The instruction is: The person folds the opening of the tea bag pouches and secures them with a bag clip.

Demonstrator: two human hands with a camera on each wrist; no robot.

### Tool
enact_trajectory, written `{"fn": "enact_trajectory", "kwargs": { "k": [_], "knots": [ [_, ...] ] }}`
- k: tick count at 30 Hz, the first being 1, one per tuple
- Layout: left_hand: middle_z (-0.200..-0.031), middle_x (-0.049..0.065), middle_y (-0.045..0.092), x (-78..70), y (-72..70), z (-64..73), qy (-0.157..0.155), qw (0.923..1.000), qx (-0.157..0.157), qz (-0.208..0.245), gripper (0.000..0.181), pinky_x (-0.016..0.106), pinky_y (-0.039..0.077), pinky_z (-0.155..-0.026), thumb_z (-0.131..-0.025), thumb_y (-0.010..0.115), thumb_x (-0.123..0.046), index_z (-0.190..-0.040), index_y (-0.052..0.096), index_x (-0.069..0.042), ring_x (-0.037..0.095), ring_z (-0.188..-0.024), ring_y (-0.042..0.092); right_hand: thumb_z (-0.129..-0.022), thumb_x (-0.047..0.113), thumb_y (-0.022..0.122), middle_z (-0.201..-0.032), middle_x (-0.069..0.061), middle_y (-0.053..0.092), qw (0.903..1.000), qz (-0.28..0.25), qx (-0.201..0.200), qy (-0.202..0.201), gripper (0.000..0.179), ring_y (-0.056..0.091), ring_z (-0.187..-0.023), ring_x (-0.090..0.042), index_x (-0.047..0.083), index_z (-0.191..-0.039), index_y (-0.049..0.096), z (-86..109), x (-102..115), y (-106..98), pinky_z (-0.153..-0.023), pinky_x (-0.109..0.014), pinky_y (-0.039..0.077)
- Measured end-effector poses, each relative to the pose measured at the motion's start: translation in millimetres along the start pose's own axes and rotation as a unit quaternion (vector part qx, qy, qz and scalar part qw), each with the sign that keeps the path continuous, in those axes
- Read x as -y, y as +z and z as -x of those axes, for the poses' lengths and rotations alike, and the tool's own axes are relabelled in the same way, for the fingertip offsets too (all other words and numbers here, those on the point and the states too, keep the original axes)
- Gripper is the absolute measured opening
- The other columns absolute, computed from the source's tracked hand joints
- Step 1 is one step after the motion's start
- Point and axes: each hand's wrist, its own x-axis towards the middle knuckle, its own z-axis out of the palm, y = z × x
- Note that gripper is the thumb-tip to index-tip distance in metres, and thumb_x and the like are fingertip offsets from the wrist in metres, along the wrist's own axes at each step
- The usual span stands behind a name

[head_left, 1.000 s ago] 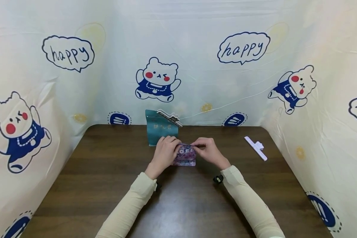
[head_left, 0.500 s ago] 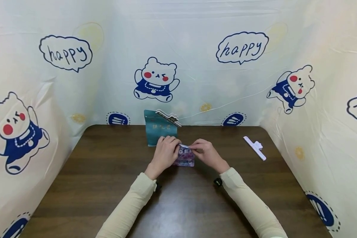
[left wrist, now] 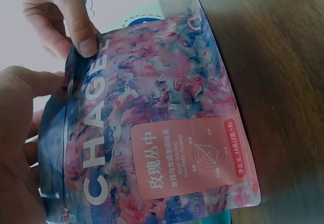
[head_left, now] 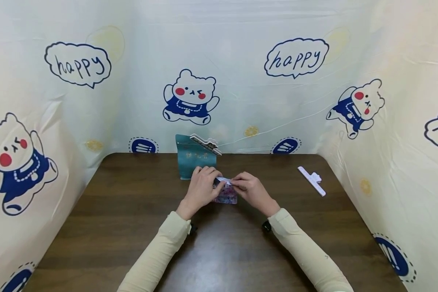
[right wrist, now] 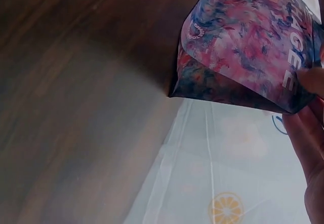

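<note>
Pink-and-blue rose-oolong teabag pouch point(left wrist: 162, 82), top in left fingers point(head_left: 205, 173) and right fingers point(head_left: 242, 178)

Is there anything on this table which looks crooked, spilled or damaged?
One thing: the black-and-white clip on the teal bag sits at a slant over its upper right corner, one end sticking out past the side, instead of running level along the top. I see no spill or damage.

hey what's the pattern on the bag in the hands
Brushstroke-like patches of pink, blue and purple cover the bag, clearest in the left wrist view.
</note>
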Motion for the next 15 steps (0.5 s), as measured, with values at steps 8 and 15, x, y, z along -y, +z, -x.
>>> {"fn": "enact_trajectory", "kwargs": {
  "k": [8,15],
  "knots": [
    [-0.093,0.0,0.071,1.4,1.7,1.8,0.007,0.9999,-0.009,0.001,0.019,0.042,0.044,-0.083,-0.09,0.078,-0.032,-0.094,0.075,-0.013,0.021,-0.087,0.064,-0.085,0.007,0.082,-0.097,-0.005,0.071,0.9991,-0.022,-0.007,0.035,0.016,0.067,-0.089,-0.016,0.005,-0.1,0.081,0.6,2.0,4.1,-0.077,-0.031,0.059],
    [-0.094,-0.001,0.071,1.1,4.0,2.0,0.009,0.9999,-0.012,0.003,0.015,0.042,0.043,-0.084,-0.091,0.078,-0.029,-0.095,0.075,-0.014,0.021,-0.088,0.062,-0.083,0.007,0.084,-0.09,-0.003,0.072,0.9901,-0.066,0.003,0.124,0.014,0.067,-0.079,-0.013,0.007,-0.096,0.078,-10.0,3.1,5.4,-0.068,-0.038,0.06]
  ]
}}
